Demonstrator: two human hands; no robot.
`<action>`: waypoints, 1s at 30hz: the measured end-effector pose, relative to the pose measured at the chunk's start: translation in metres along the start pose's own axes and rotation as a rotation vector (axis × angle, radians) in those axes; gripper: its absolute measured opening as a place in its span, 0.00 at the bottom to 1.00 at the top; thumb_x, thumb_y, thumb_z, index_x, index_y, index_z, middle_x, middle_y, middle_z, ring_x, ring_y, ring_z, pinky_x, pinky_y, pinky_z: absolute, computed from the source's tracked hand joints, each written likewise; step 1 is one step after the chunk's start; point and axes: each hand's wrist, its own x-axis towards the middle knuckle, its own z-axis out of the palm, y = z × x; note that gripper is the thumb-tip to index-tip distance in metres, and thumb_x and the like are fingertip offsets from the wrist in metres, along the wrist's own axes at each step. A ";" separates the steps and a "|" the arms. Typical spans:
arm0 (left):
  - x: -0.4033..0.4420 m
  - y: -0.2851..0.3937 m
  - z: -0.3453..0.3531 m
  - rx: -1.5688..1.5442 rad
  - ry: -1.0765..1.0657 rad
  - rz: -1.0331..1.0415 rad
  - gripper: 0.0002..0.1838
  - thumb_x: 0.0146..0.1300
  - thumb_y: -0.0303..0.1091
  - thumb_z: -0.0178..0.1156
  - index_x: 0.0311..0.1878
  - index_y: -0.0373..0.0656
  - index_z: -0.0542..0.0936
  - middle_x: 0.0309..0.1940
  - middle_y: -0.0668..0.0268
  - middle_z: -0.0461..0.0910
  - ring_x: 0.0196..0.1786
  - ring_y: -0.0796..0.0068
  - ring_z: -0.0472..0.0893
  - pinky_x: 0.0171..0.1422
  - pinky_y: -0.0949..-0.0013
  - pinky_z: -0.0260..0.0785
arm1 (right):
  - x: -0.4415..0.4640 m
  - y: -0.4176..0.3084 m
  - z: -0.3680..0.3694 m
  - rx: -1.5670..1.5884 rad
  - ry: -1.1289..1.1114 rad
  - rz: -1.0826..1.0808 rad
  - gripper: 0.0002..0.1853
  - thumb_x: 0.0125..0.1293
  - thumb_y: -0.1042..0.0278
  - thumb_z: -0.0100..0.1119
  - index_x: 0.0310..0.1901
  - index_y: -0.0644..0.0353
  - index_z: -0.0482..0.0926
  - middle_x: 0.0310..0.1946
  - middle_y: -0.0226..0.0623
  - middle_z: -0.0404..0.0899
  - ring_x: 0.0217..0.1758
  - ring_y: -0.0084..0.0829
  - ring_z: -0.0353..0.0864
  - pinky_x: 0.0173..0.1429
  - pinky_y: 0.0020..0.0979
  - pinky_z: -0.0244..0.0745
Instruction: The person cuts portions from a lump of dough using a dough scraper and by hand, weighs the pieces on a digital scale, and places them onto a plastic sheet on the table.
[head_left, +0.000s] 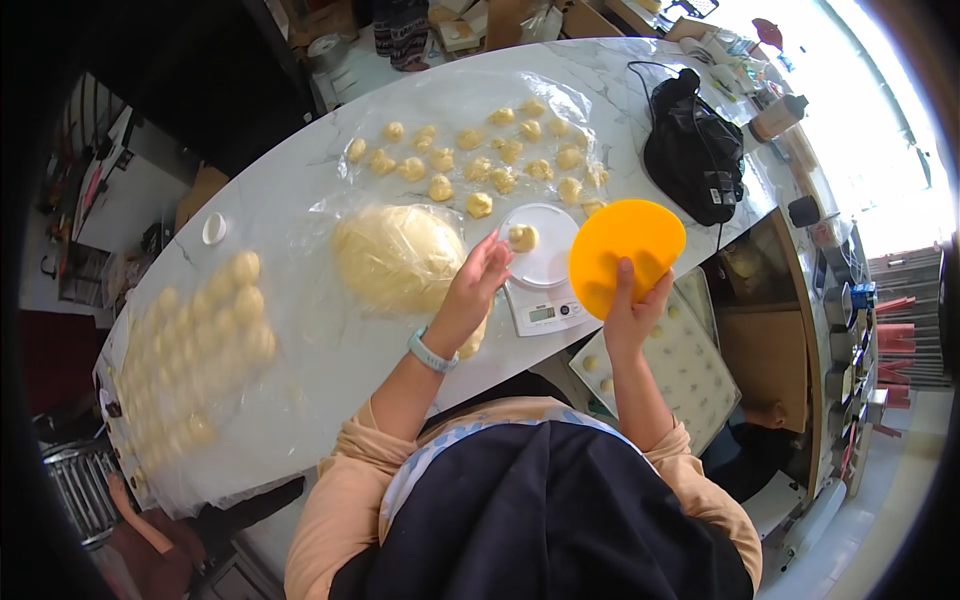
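Observation:
My right hand (636, 305) is closed on a yellow round scraper (622, 245), held up right of the white scale (545, 308). A small dough piece (523, 238) sits on the scale's round plate (545, 268). My left hand (482, 275), with a light watch on the wrist, is raised at the plate's left edge, fingers apart and nothing seen in it. Beside it on the left lies a large dough mass (390, 255) under clear plastic. Several dough pieces (441, 187) are spread on a plastic sheet behind the scale.
Rows of dough balls (210, 320) lie under plastic at the left, near a small white cup (214, 229). A black bag (693, 150) and a bottle (778, 118) are at the right back. A tray (690, 370) stands below the table's right edge. Other people are partly visible.

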 end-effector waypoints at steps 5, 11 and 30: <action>-0.050 -0.022 -0.023 1.258 0.181 0.483 0.32 0.58 0.42 0.66 0.61 0.35 0.69 0.49 0.53 0.72 0.53 0.57 0.73 0.58 0.58 0.66 | 0.000 0.004 -0.019 -0.071 0.036 0.027 0.14 0.69 0.66 0.56 0.52 0.61 0.67 0.45 0.34 0.75 0.47 0.22 0.75 0.51 0.23 0.71; -0.089 -0.030 -0.029 1.284 0.227 0.399 0.25 0.54 0.37 0.68 0.53 0.36 0.74 0.45 0.56 0.72 0.49 0.55 0.72 0.55 0.56 0.66 | -0.002 0.004 -0.023 -0.041 0.066 0.079 0.14 0.69 0.68 0.56 0.52 0.61 0.67 0.45 0.34 0.75 0.47 0.21 0.76 0.51 0.23 0.71; -0.041 -0.033 -0.027 1.331 -0.041 0.289 0.26 0.57 0.33 0.60 0.60 0.42 0.70 0.51 0.53 0.71 0.42 0.52 0.80 0.42 0.57 0.76 | -0.011 -0.011 -0.009 -0.047 0.070 0.008 0.15 0.68 0.67 0.57 0.51 0.61 0.68 0.45 0.33 0.76 0.47 0.22 0.76 0.50 0.24 0.73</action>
